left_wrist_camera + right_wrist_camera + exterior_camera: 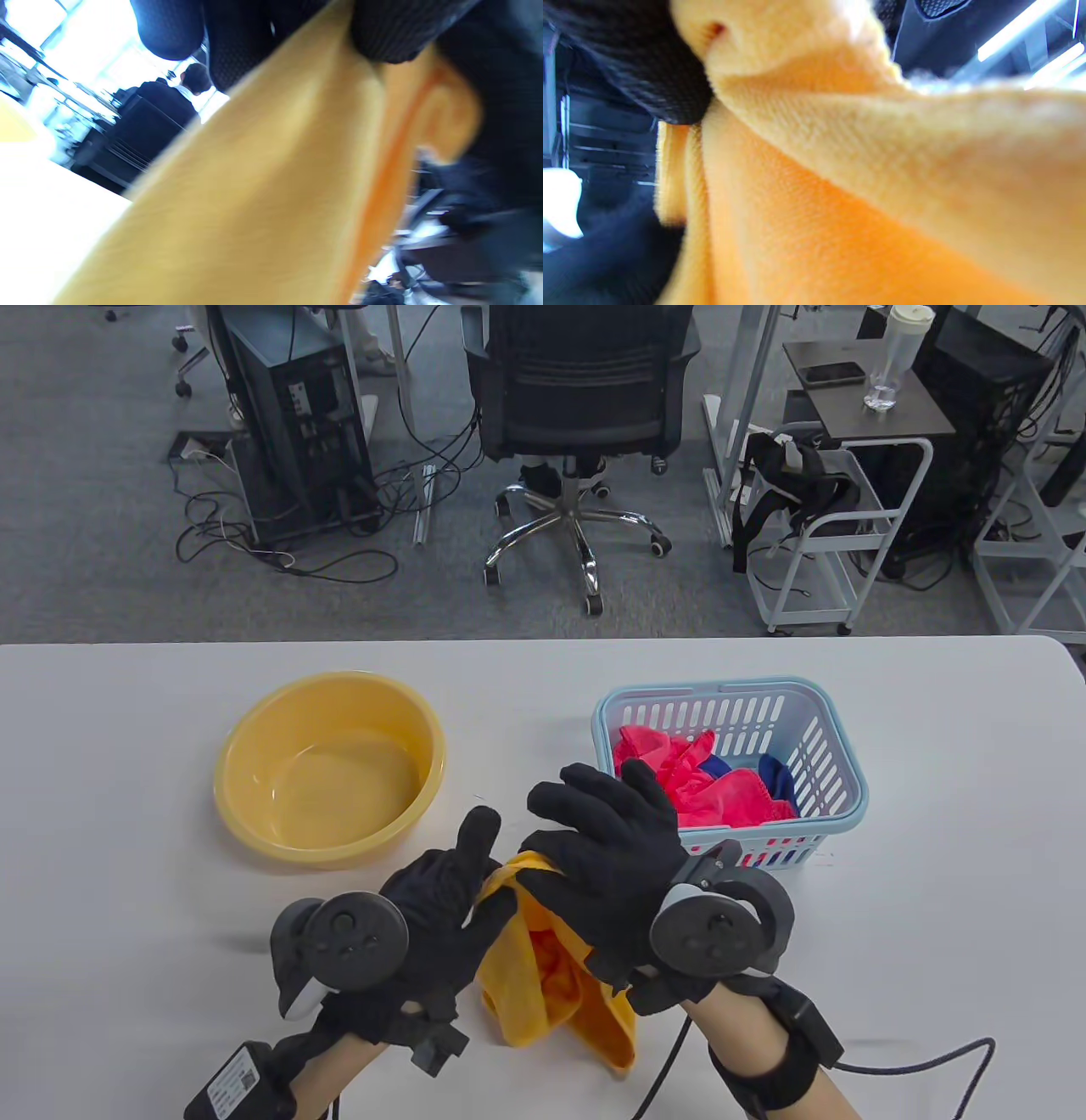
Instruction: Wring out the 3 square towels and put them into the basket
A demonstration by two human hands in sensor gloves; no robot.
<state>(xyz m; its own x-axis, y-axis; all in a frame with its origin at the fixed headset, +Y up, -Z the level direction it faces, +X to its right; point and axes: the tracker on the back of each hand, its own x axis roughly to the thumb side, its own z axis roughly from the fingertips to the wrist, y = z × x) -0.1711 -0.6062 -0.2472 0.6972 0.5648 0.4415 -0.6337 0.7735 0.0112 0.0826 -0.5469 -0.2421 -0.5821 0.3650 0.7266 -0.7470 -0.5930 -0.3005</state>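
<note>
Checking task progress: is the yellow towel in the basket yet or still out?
Out. The yellow towel hangs bunched between the left hand and right hand, in front of the basket, which holds pink and blue cloth.

A yellow basin (329, 770) sits on the white table (933, 899); an office chair (581, 415) stands beyond.

An office, plainly: a swivel chair (579, 415), computer towers (297, 424) with trailing cables, grey carpet beyond the worktop's (933, 814) far edge.
</note>
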